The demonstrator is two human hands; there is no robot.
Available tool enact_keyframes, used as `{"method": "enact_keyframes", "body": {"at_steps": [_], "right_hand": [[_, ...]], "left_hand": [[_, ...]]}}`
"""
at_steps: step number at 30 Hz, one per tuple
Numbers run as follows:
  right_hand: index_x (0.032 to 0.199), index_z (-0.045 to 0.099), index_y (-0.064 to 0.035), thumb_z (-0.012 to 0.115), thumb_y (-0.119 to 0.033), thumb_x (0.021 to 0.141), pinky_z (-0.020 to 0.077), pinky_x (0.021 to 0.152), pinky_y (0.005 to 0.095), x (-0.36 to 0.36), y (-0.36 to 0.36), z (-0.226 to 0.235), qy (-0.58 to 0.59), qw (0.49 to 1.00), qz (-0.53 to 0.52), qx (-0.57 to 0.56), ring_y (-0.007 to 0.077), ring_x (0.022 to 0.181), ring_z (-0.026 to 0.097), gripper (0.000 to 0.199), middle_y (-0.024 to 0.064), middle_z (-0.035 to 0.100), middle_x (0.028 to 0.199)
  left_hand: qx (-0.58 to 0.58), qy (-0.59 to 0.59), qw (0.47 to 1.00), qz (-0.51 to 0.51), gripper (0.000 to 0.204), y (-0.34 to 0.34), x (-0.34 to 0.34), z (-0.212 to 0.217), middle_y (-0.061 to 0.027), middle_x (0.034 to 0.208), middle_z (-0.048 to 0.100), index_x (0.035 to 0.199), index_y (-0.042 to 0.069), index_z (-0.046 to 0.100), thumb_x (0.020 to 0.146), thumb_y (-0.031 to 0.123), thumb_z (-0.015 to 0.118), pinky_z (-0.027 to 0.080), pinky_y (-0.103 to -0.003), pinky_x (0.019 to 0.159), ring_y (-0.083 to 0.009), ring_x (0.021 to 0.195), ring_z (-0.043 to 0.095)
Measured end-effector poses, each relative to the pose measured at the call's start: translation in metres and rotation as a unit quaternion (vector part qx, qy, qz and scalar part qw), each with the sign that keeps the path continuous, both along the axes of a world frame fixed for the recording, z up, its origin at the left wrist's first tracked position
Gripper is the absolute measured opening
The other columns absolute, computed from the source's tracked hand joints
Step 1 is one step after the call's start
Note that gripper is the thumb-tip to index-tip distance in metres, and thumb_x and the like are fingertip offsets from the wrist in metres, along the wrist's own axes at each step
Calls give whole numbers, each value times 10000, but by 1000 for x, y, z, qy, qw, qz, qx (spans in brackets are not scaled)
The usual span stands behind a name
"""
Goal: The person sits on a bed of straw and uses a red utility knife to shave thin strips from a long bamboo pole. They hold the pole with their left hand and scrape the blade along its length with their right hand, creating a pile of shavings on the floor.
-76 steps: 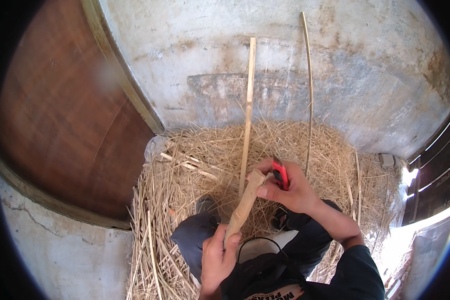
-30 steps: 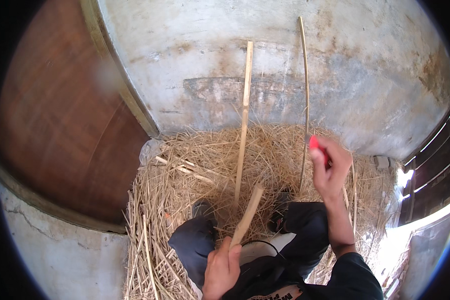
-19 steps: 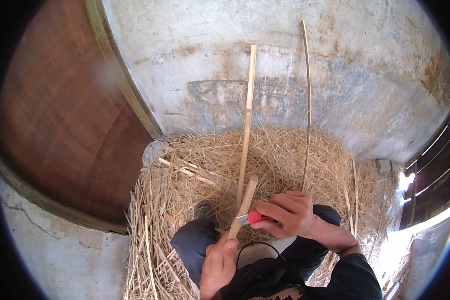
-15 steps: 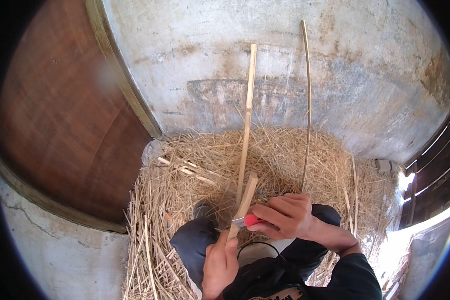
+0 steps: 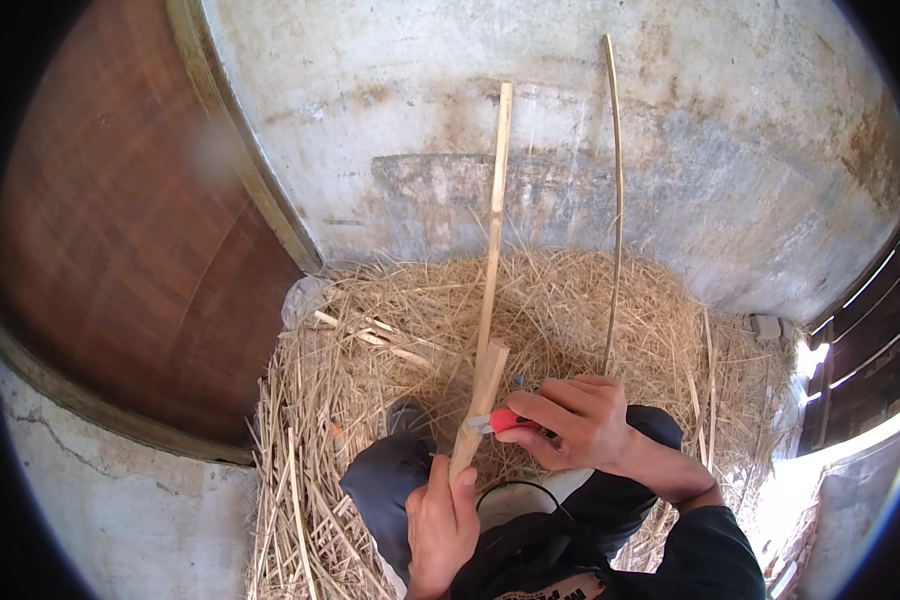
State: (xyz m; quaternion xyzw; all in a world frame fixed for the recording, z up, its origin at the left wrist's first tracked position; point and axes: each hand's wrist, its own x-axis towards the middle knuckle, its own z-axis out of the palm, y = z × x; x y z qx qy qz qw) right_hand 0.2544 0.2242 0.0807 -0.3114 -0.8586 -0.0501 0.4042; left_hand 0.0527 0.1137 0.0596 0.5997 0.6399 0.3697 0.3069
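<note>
Knife (image 5: 507, 421), red-handled, sits in my right hand (image 5: 576, 425), which curls around it, blade (image 5: 479, 424) against the pale stick (image 5: 488, 378). My left hand (image 5: 441, 525), closed around the stick's lower end, holds it above straw (image 5: 570, 300); 2 poles (image 5: 497, 200) stand before the wall (image 5: 720, 150).

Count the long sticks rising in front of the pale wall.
2: the thicker stick near the middle, beyond the wood piece in the left hand, and the thinner, slightly bent stick farther right. Any lying under the straw would be hidden.
</note>
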Motion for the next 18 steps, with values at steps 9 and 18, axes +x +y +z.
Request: {"method": "enact_keyframes", "body": {"at_steps": [9, 18], "right_hand": [[1066, 816, -127, 865, -308, 908, 500, 487, 330, 28, 44, -2, 98, 987, -130, -9, 178, 557, 663, 245, 32, 762, 834], [1035, 791, -138, 883, -326, 871, 480, 486, 308, 9, 8, -1, 41, 997, 35, -61, 156, 542, 632, 266, -5, 675, 755]], "left_hand": [[-25, 25, 999, 9, 294, -24, 0, -12, -259, 747, 658, 1123, -18, 604, 1123, 271, 545, 481, -586, 657, -529, 709, 647], [-2, -45, 999, 26, 232, -12, -14, -14, -226, 669, 623, 1051, 9, 607, 1076, 236, 649, 486, -459, 534, -435, 599, 678]]}}
